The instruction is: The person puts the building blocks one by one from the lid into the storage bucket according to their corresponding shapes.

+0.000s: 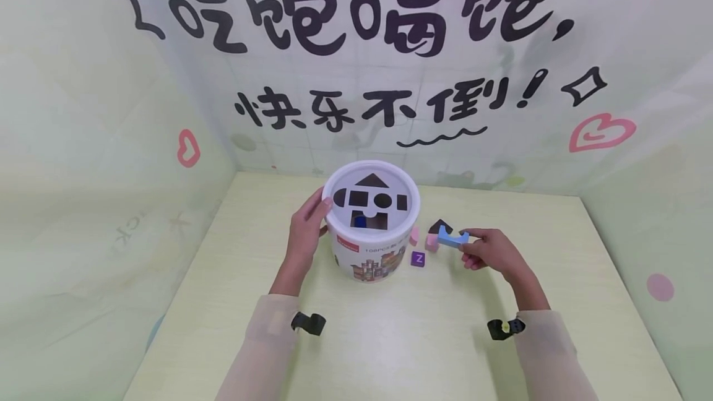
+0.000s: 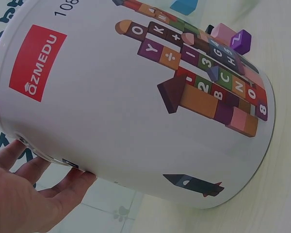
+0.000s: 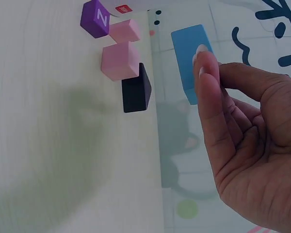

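A white bucket point(image 1: 367, 252) with a shape-sorter lid point(image 1: 340, 215) stands on the table, and something dark blue shows through the lid's lowest slot. My left hand point(image 1: 303, 234) holds the bucket's left side near the top, thumb at the rim; its fingertips lie against the wall in the left wrist view. To the right of the bucket, my right hand point(image 1: 490, 249) pinches one end of a light blue arch block point(image 1: 453, 239) above the table. Close by lie a purple block point(image 1: 418, 258) marked Z, a pink cube point(image 3: 120, 60), another pink block point(image 3: 125, 30) and a black triangular block point(image 3: 136, 92).
The pale table point(image 1: 390, 339) is bordered by a printed cloth backdrop point(image 1: 334, 147) behind and at both sides. Dark camera bands, one on the left wrist point(image 1: 309, 323) and one on the right wrist point(image 1: 505, 328), circle my sleeves.
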`<state>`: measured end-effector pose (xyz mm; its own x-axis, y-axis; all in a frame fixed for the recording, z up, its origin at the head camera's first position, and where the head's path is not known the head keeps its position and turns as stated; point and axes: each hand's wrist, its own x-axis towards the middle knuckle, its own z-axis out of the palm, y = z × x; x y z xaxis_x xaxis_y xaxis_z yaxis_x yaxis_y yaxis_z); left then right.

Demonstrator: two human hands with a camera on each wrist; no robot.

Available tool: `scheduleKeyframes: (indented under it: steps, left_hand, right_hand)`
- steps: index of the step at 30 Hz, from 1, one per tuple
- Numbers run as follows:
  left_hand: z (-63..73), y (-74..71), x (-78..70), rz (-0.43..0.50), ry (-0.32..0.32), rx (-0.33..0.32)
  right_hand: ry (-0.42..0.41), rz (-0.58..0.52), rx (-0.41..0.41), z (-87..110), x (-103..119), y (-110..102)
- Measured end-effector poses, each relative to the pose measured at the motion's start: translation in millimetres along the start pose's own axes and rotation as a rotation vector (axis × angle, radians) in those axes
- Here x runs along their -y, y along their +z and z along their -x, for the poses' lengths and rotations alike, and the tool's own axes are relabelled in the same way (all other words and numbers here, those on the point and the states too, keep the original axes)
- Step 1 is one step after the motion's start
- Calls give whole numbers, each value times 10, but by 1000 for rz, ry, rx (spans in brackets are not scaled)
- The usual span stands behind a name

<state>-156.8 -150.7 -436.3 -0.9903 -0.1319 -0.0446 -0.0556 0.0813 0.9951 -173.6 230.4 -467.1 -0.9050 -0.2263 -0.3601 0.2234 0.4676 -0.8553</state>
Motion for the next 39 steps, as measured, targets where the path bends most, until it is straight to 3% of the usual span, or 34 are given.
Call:
scheduleKeyframes:
  steps: [15,18,23,25,39]
  left_hand:
    - [2,5,-14,12,-11,8]
    - [41,17,-99,2,-20,10]
    - [34,8,-78,-1,-5,5]
    - [-10,-1,5,5,3,-1]
    - [-15,-3,7,5,-1,2]
  right_hand:
    - [-52,24,-47,92,360,-81]
    - [-67,25,-49,102,423,-88]
    - [-83,44,-55,109,527,-101]
    - [-88,49,-61,112,573,-103]
    - [-121,24,-84,144,847,-36]
